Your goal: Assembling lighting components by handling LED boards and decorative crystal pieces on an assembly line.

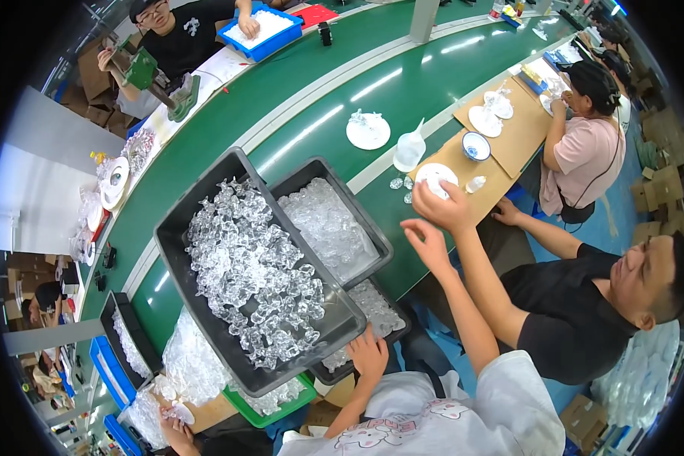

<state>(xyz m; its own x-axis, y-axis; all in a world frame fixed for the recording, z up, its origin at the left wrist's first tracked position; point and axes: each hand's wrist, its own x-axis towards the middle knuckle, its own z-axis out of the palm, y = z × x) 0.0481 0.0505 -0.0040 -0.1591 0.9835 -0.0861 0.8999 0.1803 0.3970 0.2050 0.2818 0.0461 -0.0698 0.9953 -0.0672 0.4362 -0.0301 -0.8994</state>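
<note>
Grey bin [342,311] | clear pieces [251,266] inside, beyond my left fingertips | my left hand [368,356]: fingers spread, by bin corner | my right hand [431,247]: fingers apart, near plate [433,172]

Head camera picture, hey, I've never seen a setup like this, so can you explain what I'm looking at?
This single view comes from the left of two fisheye cameras worn on a person's head, so straight edges bend. The person works with bare hands. Their left hand is at the corner of a big grey tub of clear, shiny pieces; whether it touches the tub is hard to tell. Their right hand seems to hold nothing. Just beyond it, a co-worker's hand is at a white plate. On the green table stand another grey tub and a pale bottle with a spout.
</note>
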